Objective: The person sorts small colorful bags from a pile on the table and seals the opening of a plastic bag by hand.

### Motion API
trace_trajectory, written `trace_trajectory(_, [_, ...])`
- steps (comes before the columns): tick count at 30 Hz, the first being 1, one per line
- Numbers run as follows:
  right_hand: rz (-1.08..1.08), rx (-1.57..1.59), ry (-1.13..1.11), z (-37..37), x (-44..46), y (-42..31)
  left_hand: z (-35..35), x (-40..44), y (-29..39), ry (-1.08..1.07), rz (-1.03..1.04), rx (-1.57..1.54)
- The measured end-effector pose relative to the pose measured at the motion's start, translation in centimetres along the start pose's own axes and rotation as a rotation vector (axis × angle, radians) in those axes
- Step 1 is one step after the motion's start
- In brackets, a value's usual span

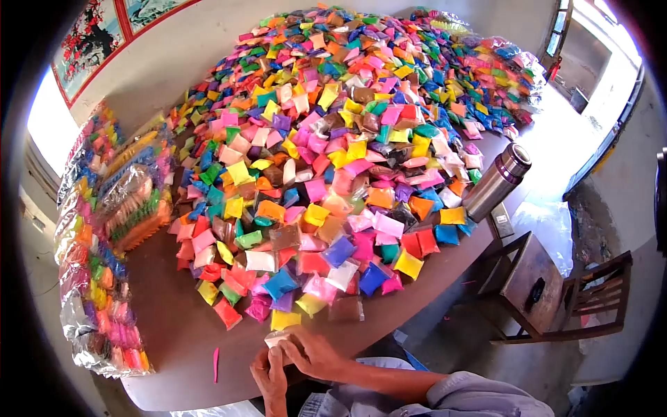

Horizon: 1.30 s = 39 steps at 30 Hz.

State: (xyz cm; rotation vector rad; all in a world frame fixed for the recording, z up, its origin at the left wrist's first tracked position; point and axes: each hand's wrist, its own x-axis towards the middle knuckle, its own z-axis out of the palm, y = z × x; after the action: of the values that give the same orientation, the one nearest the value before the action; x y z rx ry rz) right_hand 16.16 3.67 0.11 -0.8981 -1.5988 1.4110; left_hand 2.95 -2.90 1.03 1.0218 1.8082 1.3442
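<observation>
Both hands are together at the table's near edge, below a large pile of small coloured packets (333, 160). My left hand (269, 375) and my right hand (313, 353) have their fingers closed round a small pale packet (276, 338). Just above it on the table lies a yellow packet (285, 320). To the left of my hands, a thin pink strip (216, 365) rests on the brown tabletop (167, 347).
Clear bags of packets (104, 278) line the table's left side. A steel flask (497, 182) stands at the right edge. Beyond that edge are a small wooden table (531, 278) with a dark object (536, 290) on it and a wooden chair (601, 295).
</observation>
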Motion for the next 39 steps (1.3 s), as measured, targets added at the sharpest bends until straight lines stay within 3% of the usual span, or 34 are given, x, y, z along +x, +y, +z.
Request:
trace_trajectory(2, [0.031,0.015,0.038,0.2,-0.1,0.5,-0.2,-0.1,-0.5,-0.053,0.019,-0.087])
trace_trajectory(6, [0.029,-0.009,0.122,0.5,-0.1,0.3,-0.3,0.5,0.3,-0.121,0.106,0.088])
trace_trajectory(11, [0.065,0.027,0.088,0.3,0.1,-0.1,-0.4,0.6,-2.3,-0.028,0.183,0.119])
trace_trajectory(19, [0.142,0.058,0.047,0.1,0.2,-0.2,-1.0,0.3,-1.5,-0.106,0.082,-0.036])
trace_trajectory(22, [0.072,0.006,0.013,0.0,-0.2,0.2,-0.5,0.5,-0.2,-0.100,0.056,-0.190])
trace_trajectory(24, [-0.082,0.010,0.074,0.3,0.0,0.1,-0.3,0.6,0.1,-0.074,0.004,-0.235])
trace_trajectory(28, [-0.100,0.021,0.055,0.2,0.1,-0.5,-0.6,1.0,-0.5,-0.029,-0.028,-0.144])
trace_trajectory(30, [0.059,0.016,0.003,0.4,0.0,-0.5,-0.7,1.3,-0.7,-0.015,0.007,-0.113])
trace_trajectory(32, [-0.017,-0.028,0.027,-0.2,0.3,-0.1,-0.7,1.1,-0.8,0.040,0.108,0.175])
trace_trajectory(33, [-0.090,-0.066,0.045,-0.2,0.3,-0.2,-0.2,1.0,0.5,0.055,0.109,0.134])
trace_trajectory(34, [-0.006,0.205,0.054,0.0,0.3,-0.9,-0.6,0.9,-0.1,0.020,0.041,0.089])
trace_trajectory(35, [0.010,0.112,0.104,0.3,0.1,-0.3,-0.9,0.6,-0.7,0.020,0.023,0.080])
trace_trajectory(36, [0.042,0.090,0.128,0.5,-0.1,0.7,-0.7,0.4,0.1,0.013,-0.133,-0.130])
trace_trajectory(39, [-0.026,0.001,0.157,0.5,0.3,0.4,-0.9,1.0,0.7,0.038,-0.124,-0.277])
